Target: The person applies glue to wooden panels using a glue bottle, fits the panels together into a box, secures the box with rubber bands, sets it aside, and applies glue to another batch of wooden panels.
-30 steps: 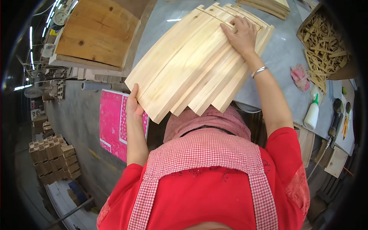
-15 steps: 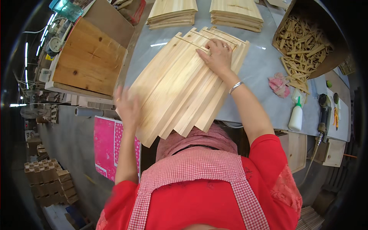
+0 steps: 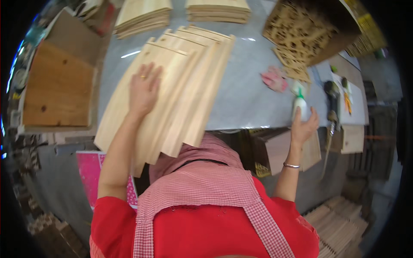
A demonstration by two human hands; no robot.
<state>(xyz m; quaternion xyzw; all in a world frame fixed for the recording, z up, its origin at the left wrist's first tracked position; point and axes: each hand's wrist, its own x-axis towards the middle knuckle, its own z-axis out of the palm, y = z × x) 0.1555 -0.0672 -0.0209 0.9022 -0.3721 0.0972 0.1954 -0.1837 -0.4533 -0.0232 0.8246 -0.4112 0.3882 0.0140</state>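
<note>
Several pale wooden panels [image 3: 172,86], overlapping like a fan, lie on the grey table with their near ends jutting past its front edge. Each shows a groove near its far end. My left hand [image 3: 145,92] rests flat on the leftmost panel, fingers stretched out. At the right, my right hand [image 3: 304,127] is at a white squeeze bottle [image 3: 300,104] with a green nozzle, thumb and fingers apart at its lower end. The bottle stays upright on the table; whether the fingers touch it, I cannot tell.
Two stacks of panels [image 3: 142,19] stand at the back. A carton [image 3: 344,32] spills thin wood strips [image 3: 297,38] at the far right. A pink cloth [image 3: 274,79] lies near the bottle; a black-handled tool [image 3: 332,99] is beyond it. A wooden box [image 3: 58,92] stands left.
My right hand has left the panels' far end and moved right to the bottle. My left hand has come from the left side onto the leftmost panel. The view has swung right.
</note>
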